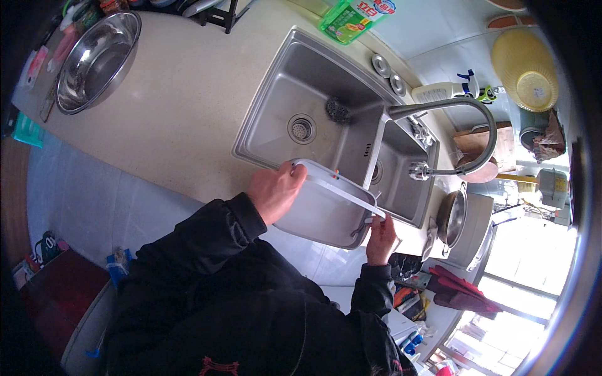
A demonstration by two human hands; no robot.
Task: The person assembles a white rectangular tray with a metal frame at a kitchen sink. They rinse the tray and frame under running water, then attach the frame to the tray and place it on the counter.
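Observation:
A whitish rectangular plastic container [320,216] is held tilted at the front edge of the double sink. My left hand [277,190] grips its left end, with the fingers closed over the rim. At the opposite end my right hand [380,241] pinches the right corner by a pale strip along the rim. A small orange spot shows on the far rim. Just beyond the container lies the larger steel sink basin [266,119], with a round drain [301,128] and a dark steel wool scrubber [338,111] inside.
A curved faucet [486,125] reaches over the smaller basin [401,156]. A steel bowl [99,62] stands on the left counter [188,81]. Behind the sink are a green detergent bottle [345,24] and a white spray bottle [439,92]. A metal pan [453,216] sits at the right.

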